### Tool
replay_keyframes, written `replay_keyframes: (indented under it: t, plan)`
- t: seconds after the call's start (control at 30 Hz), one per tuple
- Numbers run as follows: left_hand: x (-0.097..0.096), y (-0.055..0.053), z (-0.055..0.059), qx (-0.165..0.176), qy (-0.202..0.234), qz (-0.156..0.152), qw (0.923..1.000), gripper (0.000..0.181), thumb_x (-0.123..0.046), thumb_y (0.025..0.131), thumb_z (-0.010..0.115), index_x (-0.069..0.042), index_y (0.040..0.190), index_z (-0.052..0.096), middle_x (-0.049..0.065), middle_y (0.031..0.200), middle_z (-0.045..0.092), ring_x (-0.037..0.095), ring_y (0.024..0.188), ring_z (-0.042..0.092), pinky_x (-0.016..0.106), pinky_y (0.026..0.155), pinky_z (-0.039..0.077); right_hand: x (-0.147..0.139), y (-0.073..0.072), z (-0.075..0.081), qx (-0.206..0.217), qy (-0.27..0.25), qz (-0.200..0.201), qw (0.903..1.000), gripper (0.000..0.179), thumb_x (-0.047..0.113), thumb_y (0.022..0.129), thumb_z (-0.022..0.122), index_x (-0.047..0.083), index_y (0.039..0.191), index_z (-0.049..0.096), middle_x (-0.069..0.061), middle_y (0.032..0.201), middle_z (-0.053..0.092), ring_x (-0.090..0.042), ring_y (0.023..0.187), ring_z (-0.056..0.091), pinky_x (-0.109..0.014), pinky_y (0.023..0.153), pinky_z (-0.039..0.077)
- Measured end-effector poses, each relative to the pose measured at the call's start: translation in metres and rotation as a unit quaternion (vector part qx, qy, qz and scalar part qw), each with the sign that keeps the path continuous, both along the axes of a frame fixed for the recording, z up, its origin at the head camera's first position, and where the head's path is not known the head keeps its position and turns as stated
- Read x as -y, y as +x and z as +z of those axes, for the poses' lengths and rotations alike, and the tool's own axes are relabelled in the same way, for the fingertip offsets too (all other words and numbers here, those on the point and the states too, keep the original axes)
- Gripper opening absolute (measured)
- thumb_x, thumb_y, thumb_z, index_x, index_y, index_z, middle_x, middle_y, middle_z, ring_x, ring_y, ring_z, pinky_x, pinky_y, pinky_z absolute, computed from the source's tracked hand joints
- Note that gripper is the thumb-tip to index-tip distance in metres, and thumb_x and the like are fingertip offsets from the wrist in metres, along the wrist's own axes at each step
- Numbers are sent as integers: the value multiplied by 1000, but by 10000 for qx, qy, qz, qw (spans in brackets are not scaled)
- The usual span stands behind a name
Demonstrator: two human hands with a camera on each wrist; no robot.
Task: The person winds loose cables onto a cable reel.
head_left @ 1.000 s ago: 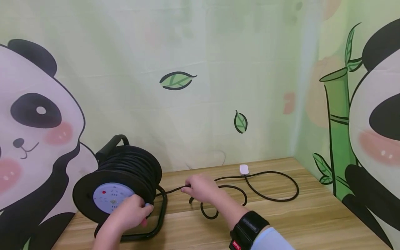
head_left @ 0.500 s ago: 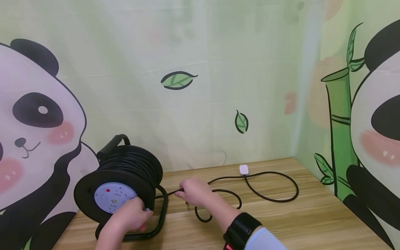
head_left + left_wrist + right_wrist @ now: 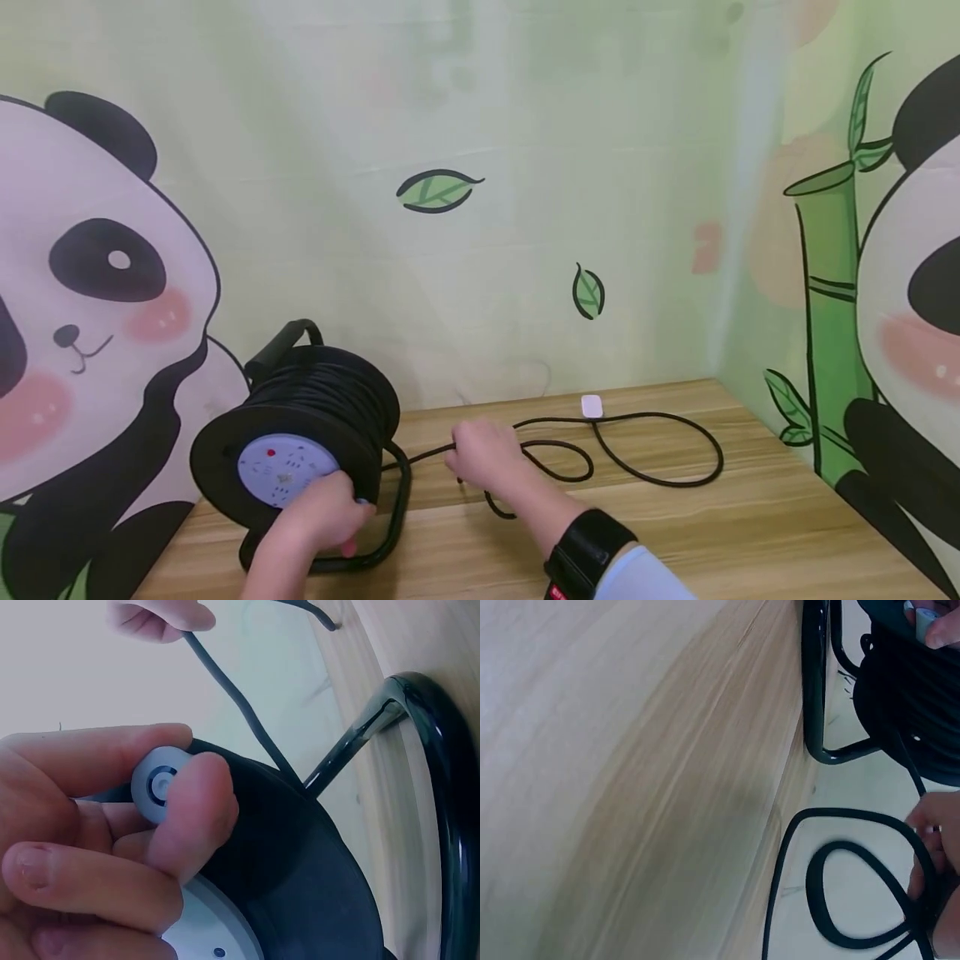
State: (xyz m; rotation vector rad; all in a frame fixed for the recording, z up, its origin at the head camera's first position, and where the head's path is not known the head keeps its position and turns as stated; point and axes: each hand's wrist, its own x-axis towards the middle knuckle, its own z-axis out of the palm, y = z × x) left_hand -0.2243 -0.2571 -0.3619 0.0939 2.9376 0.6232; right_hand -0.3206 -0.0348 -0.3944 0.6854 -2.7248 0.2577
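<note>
Your left hand (image 3: 318, 512) pinched the knob (image 3: 150, 782) on the reel (image 3: 356, 442), presumably for leverage; your right hand (image 3: 487, 457), between two and three o'clock from it, gripped the cord (image 3: 429, 454), likely to guide it. The reel stood at eleven o'clock from your left hand, black, thickly wound, its disc (image 3: 281, 467) pale blue. A white block (image 3: 592, 407) lay beyond.

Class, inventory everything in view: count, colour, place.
Reel: 1, black, left
Panel: 1, blue, reel's front
Knob: 1, grey, reel's front
Cable: count unclear, black, reel and table
Block: 1, white, table's back
Table: 1, brown, below
Backdrop: 1, green, behind
Pandas: 2, black and white, backdrop
Bamboo: 1, green, backdrop
Leaves: several, green, backdrop
Wristband: 1, black, right arm
Sleeve: 1, blue, right arm
Left hand: 1, pinching knob
Right hand: 1, holding cable
</note>
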Motion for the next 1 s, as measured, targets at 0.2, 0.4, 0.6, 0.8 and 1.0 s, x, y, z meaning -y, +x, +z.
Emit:
replay_keyframes:
  t: [0.2,0.4,0.6,0.8,1.0]
  plan:
    - [4,-4,-3,191,33,3,9998,28,-29,90,60,-1,87,58,2,57,61,18,70,56,39,69,45,-9,-4,11,-723,491,-379,9955,26,18,82,68,18,62,51,7,52,43,-8,45,38,-25,34,34]
    - [10,-5,-10,248,52,7,9997,26,-28,90,60,-3,81,57,1,58,61,20,53,52,34,56,42,-26,-9,16,-988,820,-635,9897,12,18,81,68,17,72,60,3,59,52,-13,56,49,-31,38,42]
    - [11,-4,-11,219,38,37,9997,26,-27,89,60,-4,78,57,0,56,62,20,55,52,34,57,42,-49,-18,19,-865,995,-886,9873,33,41,84,68,19,63,56,2,59,51,-14,56,48,-35,40,43]
    - [9,-5,-10,208,111,-3,9997,25,-27,89,60,-4,80,57,0,57,62,20,58,53,35,59,43,-58,-20,16,-1024,1205,-884,9834,48,58,88,58,20,58,54,3,58,48,-15,52,47,-35,39,41]
    - [9,-6,-7,267,142,8,9995,27,-28,89,60,-1,86,58,0,58,62,20,59,53,35,59,43,-57,-21,10,-1300,1198,-763,9813,43,49,88,64,21,57,54,6,51,44,-12,48,42,-32,36,39]
